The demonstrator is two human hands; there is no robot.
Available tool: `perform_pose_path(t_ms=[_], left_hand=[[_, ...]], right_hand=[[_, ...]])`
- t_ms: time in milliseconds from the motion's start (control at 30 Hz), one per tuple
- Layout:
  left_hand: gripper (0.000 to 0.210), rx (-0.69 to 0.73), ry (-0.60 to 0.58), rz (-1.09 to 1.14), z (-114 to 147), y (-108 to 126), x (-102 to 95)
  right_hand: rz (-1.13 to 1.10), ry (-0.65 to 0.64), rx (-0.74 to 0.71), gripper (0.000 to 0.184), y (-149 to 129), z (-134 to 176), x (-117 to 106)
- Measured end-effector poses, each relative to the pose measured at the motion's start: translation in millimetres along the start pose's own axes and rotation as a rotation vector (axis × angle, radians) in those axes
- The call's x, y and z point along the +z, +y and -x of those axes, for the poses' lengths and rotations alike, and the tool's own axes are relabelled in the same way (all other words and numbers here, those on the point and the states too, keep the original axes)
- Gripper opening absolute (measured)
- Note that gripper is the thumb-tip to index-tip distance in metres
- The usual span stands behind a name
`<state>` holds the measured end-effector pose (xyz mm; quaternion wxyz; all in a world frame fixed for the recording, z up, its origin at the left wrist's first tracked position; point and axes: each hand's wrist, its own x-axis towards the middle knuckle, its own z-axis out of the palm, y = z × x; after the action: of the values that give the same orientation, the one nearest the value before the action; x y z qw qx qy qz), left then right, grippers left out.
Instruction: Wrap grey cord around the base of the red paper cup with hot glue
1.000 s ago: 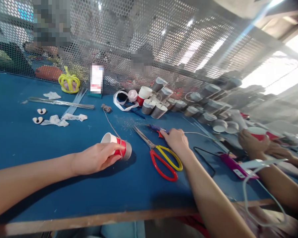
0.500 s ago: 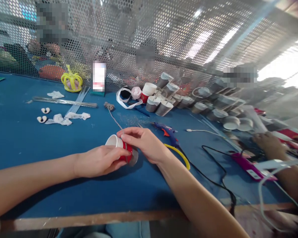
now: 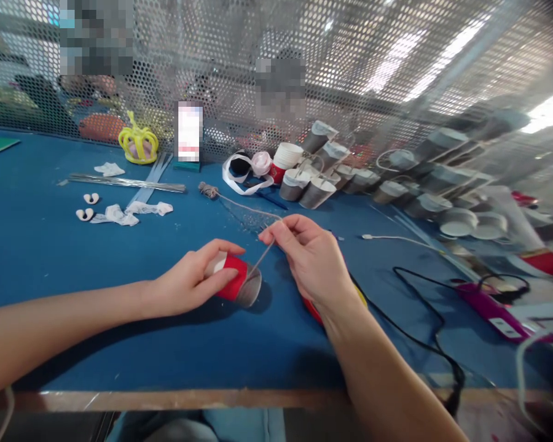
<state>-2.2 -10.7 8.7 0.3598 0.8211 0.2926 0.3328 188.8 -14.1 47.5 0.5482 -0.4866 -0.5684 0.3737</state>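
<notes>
My left hand is wrapped round a red and white paper cup, which lies on its side above the blue table. Grey cord is wound round the cup's right end. From there a grey string runs up, taut, to my right hand, whose thumb and fingers pinch it. Beyond the pinch the string trails back to a small grey bundle of cord. Under my right wrist a glue gun is mostly hidden; part of its yellow and red edge shows.
Several grey-wrapped cups stand and lie along the mesh partition. A phone, a yellow crown-shaped piece, thin metal wires and white lace scraps are further back. On the right are a purple power strip and black cables.
My right hand has moved right and up, away from the cup, drawing the string taut. The cup has turned in my left hand. A co-worker's hand at right is gone from view.
</notes>
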Motion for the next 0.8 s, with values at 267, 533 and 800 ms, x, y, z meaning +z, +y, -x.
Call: perform_pose_path(t_ms=[267, 533, 800], left_hand=[[0.025, -0.09, -0.039, 0.115, -4, 3, 2.5], [0.021, 0.01, -0.059, 0.048, 4, 10, 0.5], [0.023, 0.054, -0.087, 0.002, 7, 9, 1.5]], right_hand=[[0.14, 0.038, -0.065, 0.019, 1, 0, -1], [0.262, 0.01, -0.011, 0.022, 11, -2, 1], [0.281, -0.051, 0.035, 0.023, 15, -1, 3]])
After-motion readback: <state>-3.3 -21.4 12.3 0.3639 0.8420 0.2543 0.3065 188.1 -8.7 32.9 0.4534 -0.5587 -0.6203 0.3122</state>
